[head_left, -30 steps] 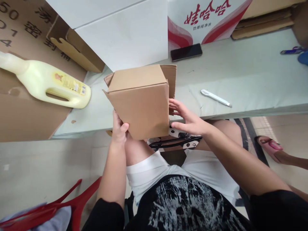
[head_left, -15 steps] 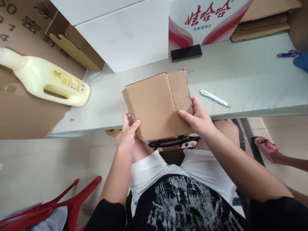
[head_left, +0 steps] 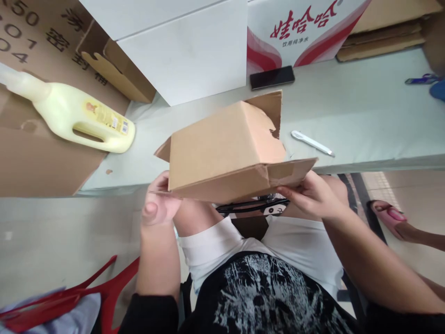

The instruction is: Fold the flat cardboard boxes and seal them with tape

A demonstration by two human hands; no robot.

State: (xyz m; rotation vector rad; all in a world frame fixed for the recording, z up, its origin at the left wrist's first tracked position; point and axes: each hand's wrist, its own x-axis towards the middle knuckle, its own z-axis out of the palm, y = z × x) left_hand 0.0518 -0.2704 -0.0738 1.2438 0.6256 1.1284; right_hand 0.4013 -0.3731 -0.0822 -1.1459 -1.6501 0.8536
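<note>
A small brown cardboard box [head_left: 212,144] is spread into shape above the table's front edge, its end flaps sticking out to both sides. My right hand [head_left: 313,195] pinches the near right flap, thumb on the front and fingers behind it. At the near left corner, my left hand [head_left: 160,204] supports the box; its fingers are partly hidden behind the cardboard and its thumb stands away from it. To the right of the box lies a white utility knife [head_left: 313,143] on the table cloth.
A black phone [head_left: 272,78] lies before a white and red carton [head_left: 295,35]. On the left, a pale yellow bottle [head_left: 86,118] lies on its side against a large carton. Flattened cardboard [head_left: 382,39] and scissors [head_left: 420,80] are at the right. A red chair [head_left: 104,292] stands lower left.
The flat-looking box has opened into a three-dimensional shape with flaps splayed. My right hand moved right and down onto a flap; my left hand moved left and down, turning its palm up.
</note>
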